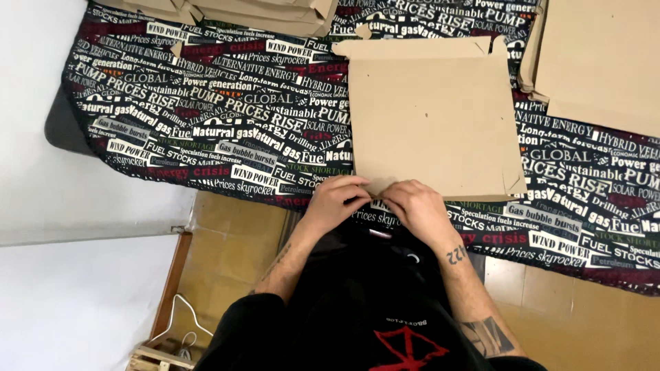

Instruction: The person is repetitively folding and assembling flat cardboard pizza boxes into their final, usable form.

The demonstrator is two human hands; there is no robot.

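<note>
Presently the flat cardboard sheet (430,117) lies on the desk (206,130) near its front edge. Left hand (337,199) and right hand (416,206), equally near, pinch the sheet's front edge, apparently a small flap; fingers curled closed.

Flat tan die-cut cardboard sheet (430,117), unfolded box blank, lies flat on a black cloth covered in white and red printed lettering (206,130). Roughly square, plain brown face up, few tiny dark specks. Far edge has a narrow flap strip with notched corners; short slits cut near the right corners. Near edge sits at the cloth's front, where both hands pinch it at the middle. Sheet is slightly skewed.
</note>
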